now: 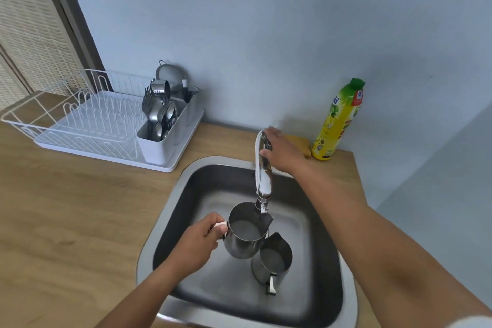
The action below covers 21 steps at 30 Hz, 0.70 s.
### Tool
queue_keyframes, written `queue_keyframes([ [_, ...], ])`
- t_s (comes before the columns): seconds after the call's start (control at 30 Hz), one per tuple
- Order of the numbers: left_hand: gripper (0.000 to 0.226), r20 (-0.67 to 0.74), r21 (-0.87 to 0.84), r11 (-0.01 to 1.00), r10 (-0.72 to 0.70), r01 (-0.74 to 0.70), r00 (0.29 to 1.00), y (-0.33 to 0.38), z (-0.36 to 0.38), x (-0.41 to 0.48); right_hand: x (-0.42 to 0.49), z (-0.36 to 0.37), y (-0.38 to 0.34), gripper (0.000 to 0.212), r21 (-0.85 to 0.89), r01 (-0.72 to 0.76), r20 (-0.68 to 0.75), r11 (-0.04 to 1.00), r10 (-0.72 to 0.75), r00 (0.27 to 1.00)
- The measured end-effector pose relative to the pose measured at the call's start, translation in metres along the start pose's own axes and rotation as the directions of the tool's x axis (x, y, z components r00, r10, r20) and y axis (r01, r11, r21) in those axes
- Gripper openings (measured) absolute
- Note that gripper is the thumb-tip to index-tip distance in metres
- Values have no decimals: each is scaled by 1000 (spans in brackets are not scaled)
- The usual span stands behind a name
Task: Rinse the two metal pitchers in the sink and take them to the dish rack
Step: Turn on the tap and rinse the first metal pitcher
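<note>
- Gripping the handle of one pitcher [246,231], the left hand [198,241] holds it under the faucet [263,168].
- The right hand [283,153] clasps the faucet top.
- The second pitcher [274,261] stands in the sink [159,221] beside it.
- The rack [87,125] sits well apart.

Single head cam, one wide-angle view only.
Worn on the person's head, it looked fwd and steeply down from close above the sink [221,160], w/ the counter [66,208] spread across the left. Both forearms cut the bottom edge. The left hand [198,243] w/ its pitcher [245,234] and the right hand [283,153] on the faucet [263,176] sat near centre. Dish rack [80,128] fell upper left, bottle [336,120] upper right — wall [266,34] filled the top.
</note>
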<state>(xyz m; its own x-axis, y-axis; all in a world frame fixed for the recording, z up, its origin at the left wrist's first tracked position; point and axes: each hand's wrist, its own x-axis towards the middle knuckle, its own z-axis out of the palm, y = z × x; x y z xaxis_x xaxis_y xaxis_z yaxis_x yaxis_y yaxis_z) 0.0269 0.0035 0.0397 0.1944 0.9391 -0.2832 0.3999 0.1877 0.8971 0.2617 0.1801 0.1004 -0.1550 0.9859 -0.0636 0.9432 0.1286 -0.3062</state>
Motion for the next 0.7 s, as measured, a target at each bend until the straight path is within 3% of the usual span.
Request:
queue_keyframes([
  [0.33,14,-3,-25,1000,-6,6,1000,3,4,0,6,5,5,55,-241,93,-55,966,-109,993],
  [0.7,13,3,-34,999,-10,10,1000,4,5,2,8,-12,-1,42,-198,67,-51,978,-78,996],
])
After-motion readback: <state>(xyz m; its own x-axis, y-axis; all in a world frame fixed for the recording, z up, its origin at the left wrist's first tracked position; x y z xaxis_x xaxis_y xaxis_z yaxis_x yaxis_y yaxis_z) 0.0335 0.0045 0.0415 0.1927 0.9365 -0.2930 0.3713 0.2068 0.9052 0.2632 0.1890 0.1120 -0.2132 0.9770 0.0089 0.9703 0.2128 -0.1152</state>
